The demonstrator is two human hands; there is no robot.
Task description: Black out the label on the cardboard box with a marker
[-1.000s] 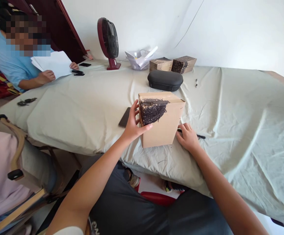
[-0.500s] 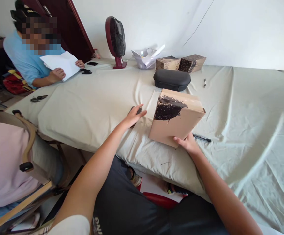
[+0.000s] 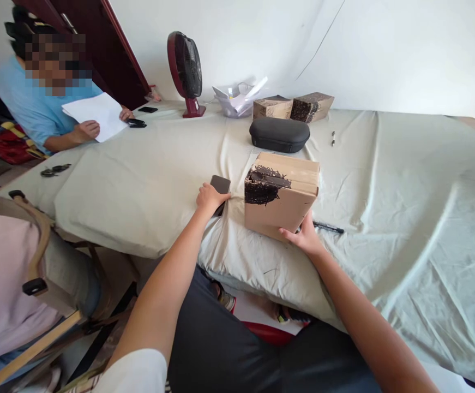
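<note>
On the cloth-covered table stands a cardboard box (image 3: 270,214) with a patch of dense black scribble at its upper left corner. My right hand (image 3: 302,236) grips its lower right edge, thumb on the near face and the other fingers hidden behind. To the left of the box lies a dark smartphone (image 3: 221,184). My left hand (image 3: 210,198) is over the phone's lower part, thumb along the right side and fingers around the left side. A black pen (image 3: 329,227) lies on the cloth just beyond my right hand.
Behind the box are a black zip case (image 3: 279,135), a scribbled carton (image 3: 311,106), a plastic basket (image 3: 233,106) and a dark red fan (image 3: 185,73). A small marker (image 3: 333,138) lies farther right. A person in blue (image 3: 24,103) holds papers (image 3: 96,115) at the left.
My left hand has come away from the box side and closed round the phone. The box, held by my right hand, has turned and stands more upright. The view has shifted slightly.
</note>
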